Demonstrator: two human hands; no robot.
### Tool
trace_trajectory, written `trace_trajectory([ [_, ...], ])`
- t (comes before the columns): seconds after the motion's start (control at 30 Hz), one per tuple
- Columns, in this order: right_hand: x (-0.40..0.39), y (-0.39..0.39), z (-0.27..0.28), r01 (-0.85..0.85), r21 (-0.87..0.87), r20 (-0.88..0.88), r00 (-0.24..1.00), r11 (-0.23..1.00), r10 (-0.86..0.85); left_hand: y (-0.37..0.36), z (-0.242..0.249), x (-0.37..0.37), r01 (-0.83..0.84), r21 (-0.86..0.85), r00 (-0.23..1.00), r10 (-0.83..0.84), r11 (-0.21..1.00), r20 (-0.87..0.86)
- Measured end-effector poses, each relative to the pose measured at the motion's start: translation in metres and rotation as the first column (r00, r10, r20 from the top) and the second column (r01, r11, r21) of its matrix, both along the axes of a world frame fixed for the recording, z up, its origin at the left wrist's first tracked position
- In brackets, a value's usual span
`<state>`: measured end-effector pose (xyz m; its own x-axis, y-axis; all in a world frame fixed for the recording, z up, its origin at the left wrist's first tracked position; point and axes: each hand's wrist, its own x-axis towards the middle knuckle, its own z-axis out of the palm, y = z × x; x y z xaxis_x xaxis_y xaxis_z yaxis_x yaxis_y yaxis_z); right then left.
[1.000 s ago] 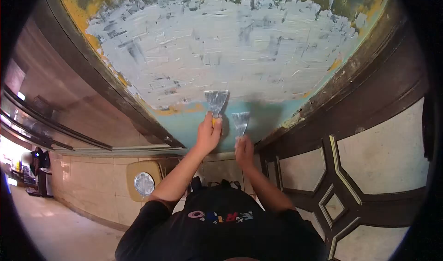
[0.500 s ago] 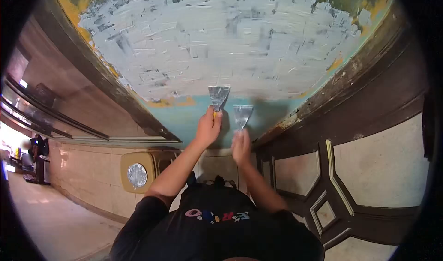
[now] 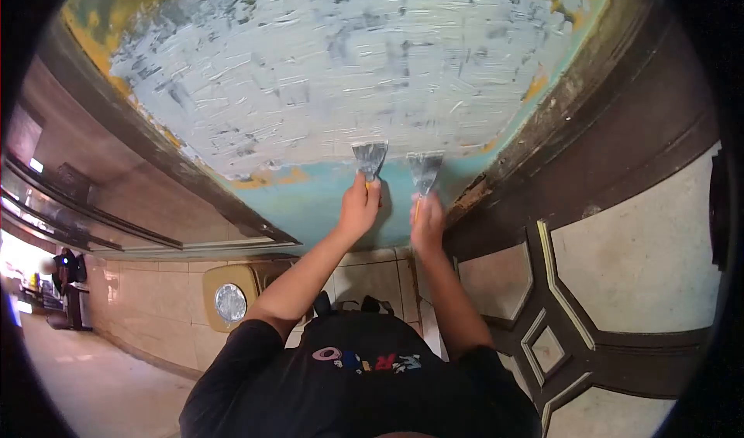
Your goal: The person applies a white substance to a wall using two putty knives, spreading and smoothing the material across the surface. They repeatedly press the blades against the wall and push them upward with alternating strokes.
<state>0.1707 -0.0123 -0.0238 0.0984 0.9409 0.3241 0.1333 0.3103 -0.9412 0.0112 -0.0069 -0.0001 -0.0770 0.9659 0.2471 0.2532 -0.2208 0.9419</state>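
My left hand [image 3: 359, 207] is closed around the yellow handle of a putty knife [image 3: 370, 158]. Its smeared metal blade points up, with the edge at the lower border of the white putty coat [image 3: 325, 89] on the wall. To the right of it, my right hand [image 3: 428, 225] grips a second putty knife [image 3: 425, 172], blade up, its edge close to the same border. Both hands are in front of the turquoise strip [image 3: 310, 213] of wall below the putty. Ridges and dark patches show across the coat, and yellow paint [image 3: 271, 178] borders it in places.
A tan stool [image 3: 213, 279] stands at the lower left, bearing a round, putty-smeared disc [image 3: 230, 302]. Dark wooden frames flank the wall panel, and a panelled door [image 3: 632, 275] is on the right. Far left, a person in dark clothes [image 3: 74, 267] is visible in the distance.
My right hand has raised its putty knife up and to the right, toward the putty's lower border. My left hand keeps its knife near that border. The view has shifted slightly.
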Motion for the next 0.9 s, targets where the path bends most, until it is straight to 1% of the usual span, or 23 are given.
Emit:
trace_trajectory([
  [0.03,0.0,0.012,0.024,-0.031,0.049,-0.097,0.995,0.998,0.035,0.003,-0.021,0.003,-0.009,0.01,0.991,0.01,1.0,-0.135],
  [0.07,0.004,0.022,0.041,-0.024,0.056,-0.098,0.995,0.998,0.03,0.002,-0.032,0.007,-0.018,0.024,0.963,0.024,1.0,-0.267],
  [0.1,0.009,0.031,0.054,-0.007,0.07,0.009,1.0,0.997,0.006,-0.007,-0.033,0.014,0.004,-0.054,0.968,-0.018,0.999,-0.251],
  [0.13,0.015,0.033,0.058,0.011,0.078,0.113,0.993,0.997,-0.02,-0.015,-0.028,0.022,0.014,-0.054,0.966,-0.027,0.998,-0.256],
  [0.2,0.025,0.029,0.0,0.046,0.022,0.092,0.995,0.999,-0.048,-0.026,-0.014,0.036,0.097,-0.056,0.973,-0.107,0.994,-0.205],
  [0.23,0.031,0.024,-0.036,0.068,-0.028,0.077,0.995,0.997,-0.066,-0.025,-0.003,0.042,0.116,-0.101,0.993,-0.118,0.988,-0.014],
  [0.3,0.044,-0.007,-0.087,0.111,-0.005,0.186,0.977,0.994,-0.108,-0.018,0.025,0.041,0.116,-0.043,0.993,-0.117,0.992,-0.021],
  [0.33,0.05,-0.002,-0.086,0.113,0.003,0.185,0.976,0.994,-0.111,-0.012,0.039,0.041,0.105,0.011,0.994,-0.104,0.994,-0.027],
  [0.37,0.055,0.0,-0.087,0.121,-0.081,0.069,0.991,0.989,-0.116,-0.008,0.05,0.042,0.112,0.03,0.994,-0.112,0.993,-0.003],
  [0.4,0.062,-0.007,-0.09,0.12,-0.18,-0.045,0.99,0.976,-0.131,-0.003,0.041,0.042,0.112,0.016,0.994,-0.111,0.994,-0.004],
  [0.43,0.073,0.01,-0.076,0.035,-0.049,-0.127,0.991,0.998,-0.041,0.003,0.023,0.042,0.085,-0.026,0.996,-0.086,0.996,-0.034],
  [0.47,0.07,0.021,-0.037,0.094,-0.063,-0.133,0.986,0.994,-0.101,0.011,0.004,0.044,0.059,-0.053,0.996,-0.063,0.997,-0.066],
  [0.5,0.068,0.03,0.003,0.154,-0.07,-0.139,0.977,0.986,-0.162,0.01,-0.018,0.045,0.034,-0.028,0.979,-0.039,0.999,-0.202],
  [0.53,0.071,0.041,0.019,0.159,-0.064,-0.141,0.976,0.985,-0.166,0.001,-0.029,0.049,0.039,-0.022,0.978,-0.043,0.999,-0.203],
  [0.57,0.073,0.052,0.03,0.15,0.044,-0.052,0.988,0.988,-0.148,-0.009,-0.037,0.054,0.068,-0.072,0.988,-0.077,0.995,-0.135],
  [0.6,0.075,0.055,0.034,0.133,0.145,0.038,0.989,0.98,-0.14,-0.014,-0.041,0.058,0.102,-0.125,0.992,-0.11,0.987,-0.066],
  [0.63,0.078,0.054,0.011,0.146,0.14,0.034,0.988,0.979,-0.152,-0.02,-0.02,0.063,0.141,-0.131,0.985,-0.152,0.981,-0.081],
  [0.67,0.082,0.053,-0.031,0.136,0.103,0.095,0.985,0.985,-0.146,-0.02,-0.003,0.066,0.153,-0.136,0.983,-0.165,0.979,-0.082],
  [0.73,0.091,0.029,-0.069,0.141,0.079,0.151,0.977,0.987,-0.151,-0.008,0.027,0.07,0.197,0.045,0.978,-0.193,0.979,-0.073],
  [0.77,0.095,0.01,-0.08,0.16,-0.032,0.124,0.98,0.987,-0.155,-0.001,0.036,0.072,0.185,0.045,0.982,-0.184,0.982,-0.035],
  [0.8,0.096,0.002,-0.084,0.17,-0.148,0.098,0.983,0.974,-0.156,0.009,0.037,0.073,0.187,0.052,0.982,-0.185,0.981,-0.038],
  [0.87,0.101,0.011,-0.045,0.159,-0.116,0.04,0.987,0.981,-0.155,0.015,0.017,0.075,0.197,-0.065,0.98,-0.196,0.978,0.027],
  [0.9,0.103,0.019,-0.016,0.155,-0.068,-0.021,0.987,0.986,-0.157,0.016,-0.016,0.073,0.147,-0.11,0.966,-0.167,0.983,-0.199],
])
